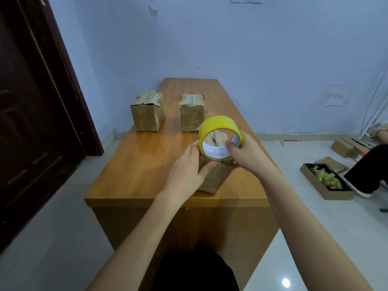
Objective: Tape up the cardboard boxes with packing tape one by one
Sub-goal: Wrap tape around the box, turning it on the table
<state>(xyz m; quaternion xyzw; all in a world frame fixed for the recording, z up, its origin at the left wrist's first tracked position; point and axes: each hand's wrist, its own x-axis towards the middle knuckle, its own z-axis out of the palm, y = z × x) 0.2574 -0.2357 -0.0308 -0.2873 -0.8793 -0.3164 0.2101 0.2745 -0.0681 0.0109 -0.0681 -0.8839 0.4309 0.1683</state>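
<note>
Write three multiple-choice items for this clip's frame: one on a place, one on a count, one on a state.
1. Where is the yellow tape roll?
A. Flat on the floor
B. Held above the nearest cardboard box
C. On the far end of the table

2. How many cardboard boxes stand on the table?
A. Three
B. One
C. Five

3. What is the right hand doing?
A. Lying flat on the table
B. Hanging idle off the table
C. Gripping the roll, thumb inside its core

Key: 1 B, the roll sits over the near box with the left hand touching both; 2 A, left far box, right far box and the near one; 3 C, the thumb shows inside the white core.
</note>
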